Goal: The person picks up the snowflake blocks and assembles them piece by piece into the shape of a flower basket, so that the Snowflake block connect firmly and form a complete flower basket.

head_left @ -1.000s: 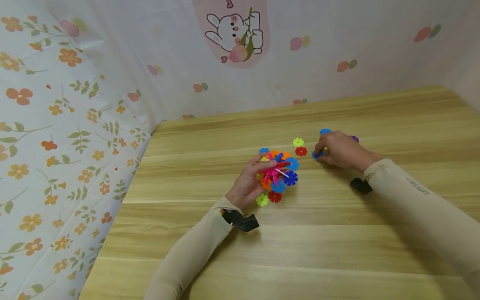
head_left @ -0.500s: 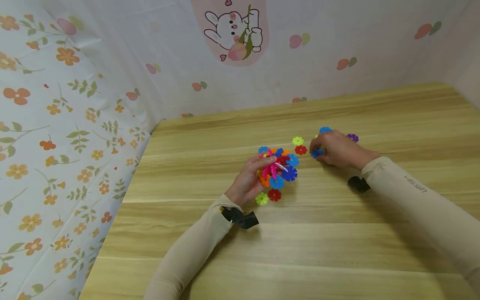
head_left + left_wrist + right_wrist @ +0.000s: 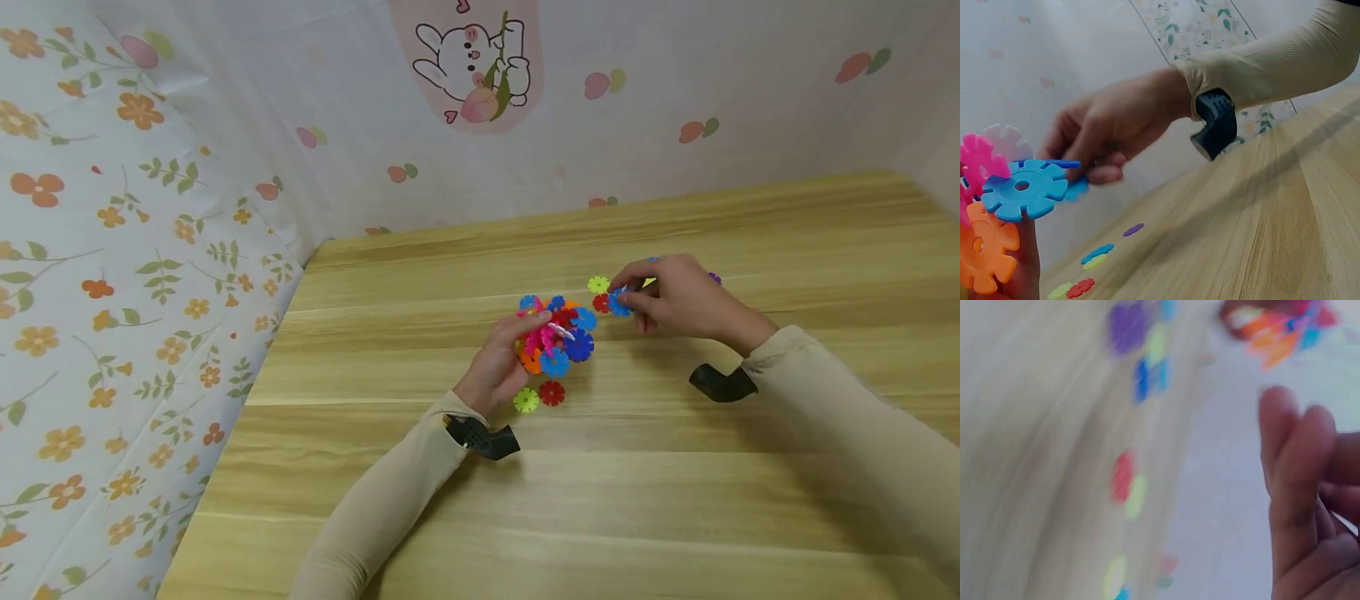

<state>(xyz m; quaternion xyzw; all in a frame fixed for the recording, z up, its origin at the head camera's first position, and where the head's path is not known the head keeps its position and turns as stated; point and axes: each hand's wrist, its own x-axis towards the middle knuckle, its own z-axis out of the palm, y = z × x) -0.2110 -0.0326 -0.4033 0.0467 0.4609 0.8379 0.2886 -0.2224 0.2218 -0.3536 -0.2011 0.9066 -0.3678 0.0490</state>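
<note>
My left hand grips a ball-like cluster of interlocking snowflake discs in pink, orange, red, blue and white. Its thumb lies across the near top of the cluster. In the left wrist view an orange disc and a light blue disc of that cluster show close up. To the right, my right hand pinches a single blue snowflake disc between thumb and fingers, above the table. The right wrist view is blurred; it shows the fingertips together, and the pinched disc cannot be made out there.
On the wooden table lie a yellow-green disc and a red disc. A nearer pair, yellow-green and red, lies below the cluster. A purple disc is partly behind my right hand. Patterned cloth borders the back.
My right hand has risen from the table with the blue disc and shifted slightly left, toward the cluster. The left hand keeps its grip and has hardly moved.
</note>
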